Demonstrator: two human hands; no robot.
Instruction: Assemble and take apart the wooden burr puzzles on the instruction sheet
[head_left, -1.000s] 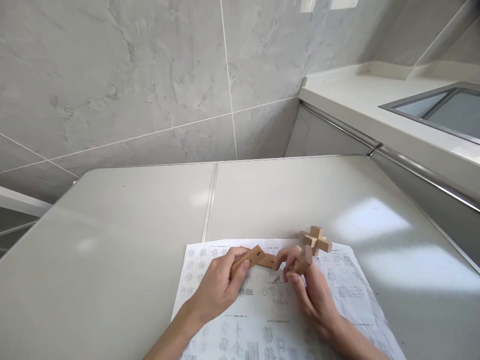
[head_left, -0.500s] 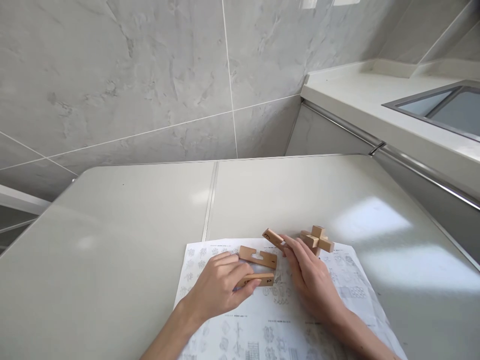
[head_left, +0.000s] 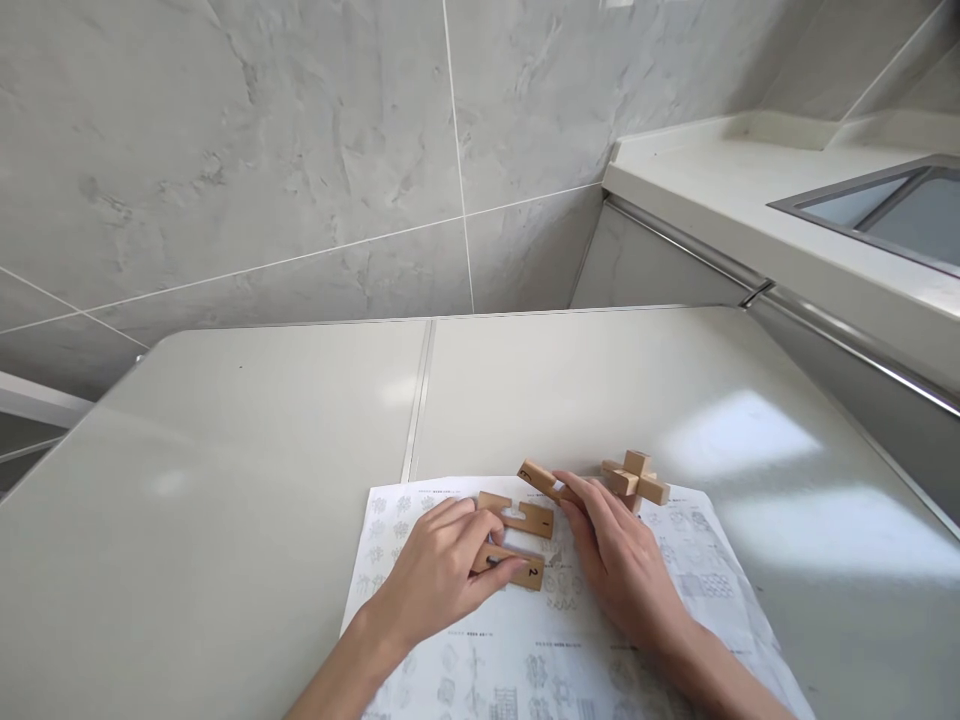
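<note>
My left hand [head_left: 442, 560] is closed on a wooden puzzle piece marked 2 [head_left: 529, 572], its thumb lying along the near side. Just beyond those fingers lies a notched wooden piece marked 1 [head_left: 535, 520], flat on a printed sheet [head_left: 551, 655]; the left fingers partly cover it. My right hand [head_left: 619, 545] pinches one end of a wooden piece marked 3 [head_left: 534, 474], which points up and left, its other end hidden by the fingers. Behind the right hand stands an assembled wooden cross-shaped puzzle [head_left: 636, 480].
The sheet, printed with small diagrams, lies on a pale folding table [head_left: 247, 520] with a seam across it. A grey marbled wall [head_left: 300, 150] rises behind the table. To the right runs a white counter [head_left: 712, 180] with a metal-framed sink [head_left: 885, 205].
The piece marked 2 has turned in my left hand, so its numbered face shows more. The piece marked 3 has shifted slightly left with my right hand.
</note>
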